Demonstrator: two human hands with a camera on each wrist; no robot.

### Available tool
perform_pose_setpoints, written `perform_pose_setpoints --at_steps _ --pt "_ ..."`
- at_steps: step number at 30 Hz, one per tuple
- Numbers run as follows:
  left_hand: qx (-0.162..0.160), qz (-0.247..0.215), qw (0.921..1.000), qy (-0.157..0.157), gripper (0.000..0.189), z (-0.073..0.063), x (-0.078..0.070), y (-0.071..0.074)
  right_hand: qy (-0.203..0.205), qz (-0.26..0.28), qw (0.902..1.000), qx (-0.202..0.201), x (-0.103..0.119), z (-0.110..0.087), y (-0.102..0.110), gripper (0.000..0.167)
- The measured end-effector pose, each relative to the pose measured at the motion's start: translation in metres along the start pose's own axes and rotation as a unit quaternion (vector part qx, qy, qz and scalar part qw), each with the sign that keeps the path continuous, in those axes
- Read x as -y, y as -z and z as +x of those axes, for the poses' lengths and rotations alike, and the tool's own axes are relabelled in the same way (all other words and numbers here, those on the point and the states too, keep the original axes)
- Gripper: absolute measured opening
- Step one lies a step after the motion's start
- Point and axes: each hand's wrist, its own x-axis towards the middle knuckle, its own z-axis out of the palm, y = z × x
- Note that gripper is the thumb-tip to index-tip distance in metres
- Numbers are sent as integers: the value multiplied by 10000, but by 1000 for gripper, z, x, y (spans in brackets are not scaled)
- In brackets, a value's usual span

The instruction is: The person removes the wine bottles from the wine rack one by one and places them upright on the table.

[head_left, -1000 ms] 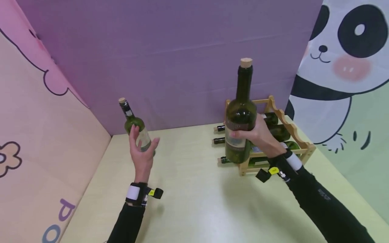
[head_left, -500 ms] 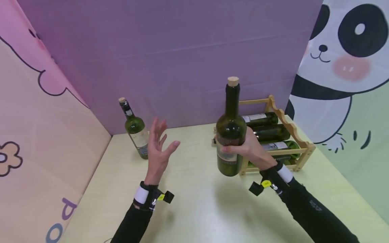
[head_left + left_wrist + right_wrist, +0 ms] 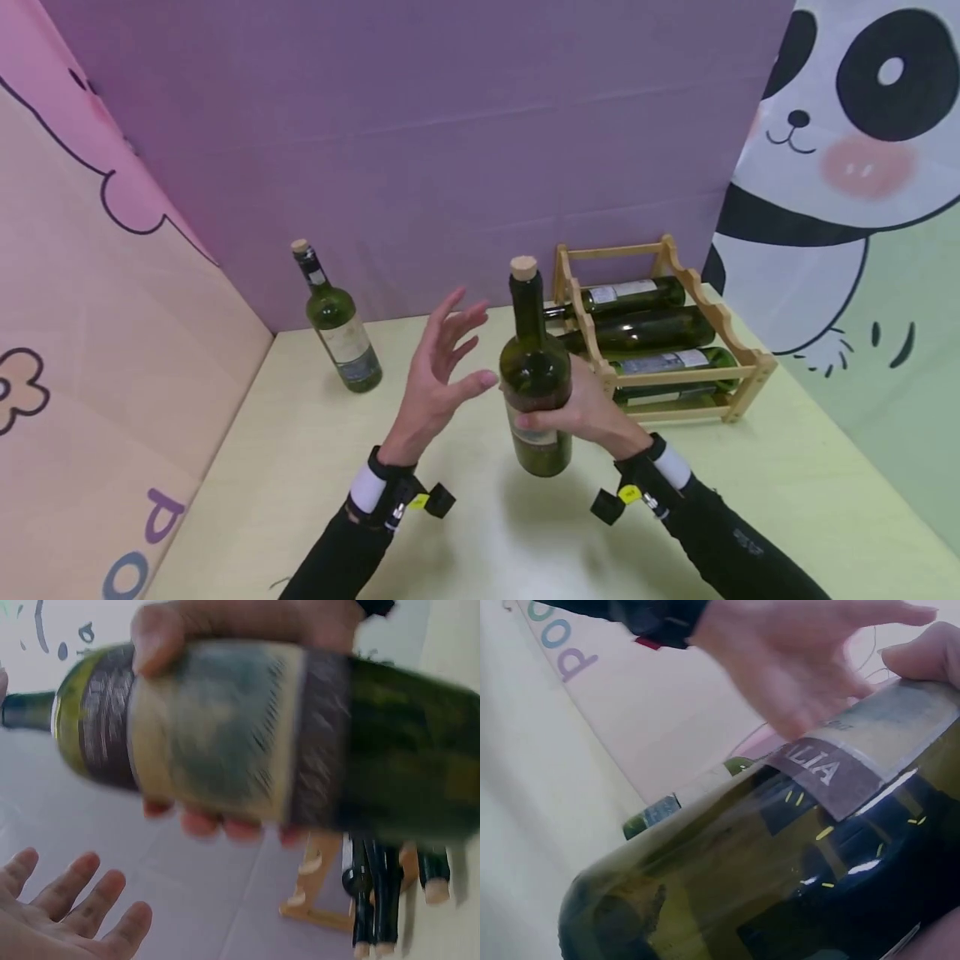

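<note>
My right hand (image 3: 592, 408) grips a corked green wine bottle (image 3: 536, 367) around its labelled body, holding it nearly upright above the table. In the left wrist view the label of that bottle (image 3: 217, 735) shows, with the right thumb across it and the fingertips below. My left hand (image 3: 438, 375) is just left of the bottle, fingers spread and holding nothing. Whether its thumb touches the glass I cannot tell. Another corked green wine bottle (image 3: 345, 337) stands on the table at the back left, apart from both hands.
A wooden wine rack (image 3: 678, 375) at the back right holds several bottles lying on their sides. The table (image 3: 247, 492) meets a purple backdrop (image 3: 420, 167) behind and a printed pink panel (image 3: 127, 333) on the left.
My left hand has come away from the standing bottle and moved right. The right hand has brought its bottle left and lower, away from the rack, and the two hands are now close together.
</note>
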Motion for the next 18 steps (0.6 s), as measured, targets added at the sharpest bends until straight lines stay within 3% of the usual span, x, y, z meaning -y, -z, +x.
perform_pose_setpoints --at_steps 11,18 --pt "678 -442 9967 88 103 7 -12 -28 53 40 9996 276 -14 -7 -28 64" --pt "672 -418 9968 -120 85 5 -11 -34 -130 390 9986 333 -16 -9 -41 69"
